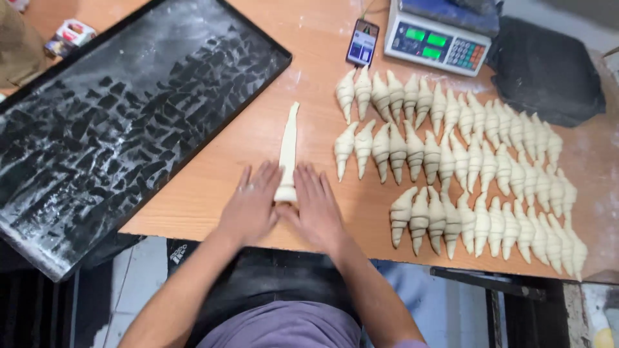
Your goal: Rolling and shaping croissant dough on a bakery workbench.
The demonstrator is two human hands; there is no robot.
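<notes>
Left hand (250, 205), right hand (316, 209) apparently flat

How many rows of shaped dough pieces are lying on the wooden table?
3 rows of pale rolled dough pieces, right of the hands: top row below the scale, middle row, bottom row nearest the table edge.

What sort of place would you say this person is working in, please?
Most likely a bakery work area: rows of shaped raw croissants lie on the wooden table, beside a floured black baking tray and a weighing scale, while both hands roll a dough strip.
</notes>
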